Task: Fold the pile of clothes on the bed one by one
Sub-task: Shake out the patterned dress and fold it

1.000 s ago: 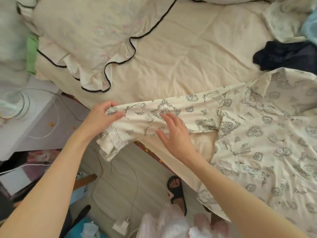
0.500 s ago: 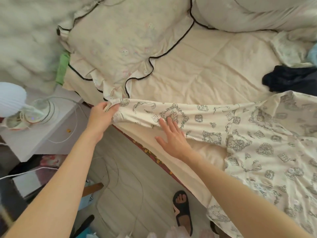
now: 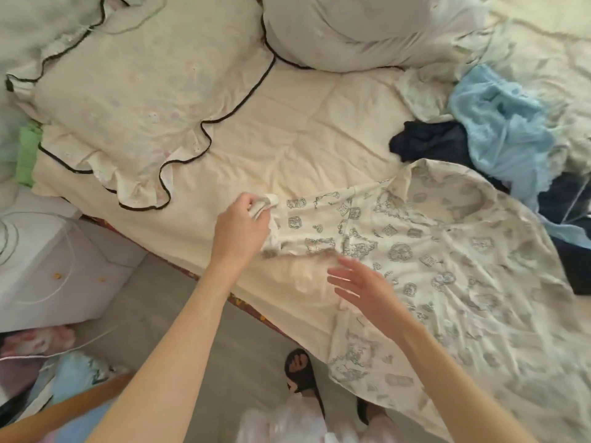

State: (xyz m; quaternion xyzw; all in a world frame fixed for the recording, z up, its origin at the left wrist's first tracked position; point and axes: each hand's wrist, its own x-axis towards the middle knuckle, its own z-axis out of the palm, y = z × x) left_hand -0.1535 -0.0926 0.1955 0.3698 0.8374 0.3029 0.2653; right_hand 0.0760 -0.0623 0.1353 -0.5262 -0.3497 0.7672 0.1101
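Observation:
A cream pyjama shirt (image 3: 447, 257) with a grey print lies spread over the bed's near right side, its lower part hanging over the edge. My left hand (image 3: 243, 225) grips the cuff of its sleeve (image 3: 313, 225), which is folded back toward the shirt's body. My right hand (image 3: 361, 282) hovers just below the sleeve with fingers spread, holding nothing. Behind the shirt lies a pile with a dark navy garment (image 3: 428, 142) and a light blue garment (image 3: 502, 132).
A ruffled pillow (image 3: 134, 100) with dark piping lies at the upper left, and a pale bolster (image 3: 361, 30) sits at the top. A white bedside cabinet (image 3: 48, 266) with a cable stands left of the bed. A foot in a black slipper (image 3: 300, 369) is on the floor.
My left hand has carried the sleeve cuff to the right, folding the sleeve in toward the shirt. My right hand has lifted off the sleeve and moved right.

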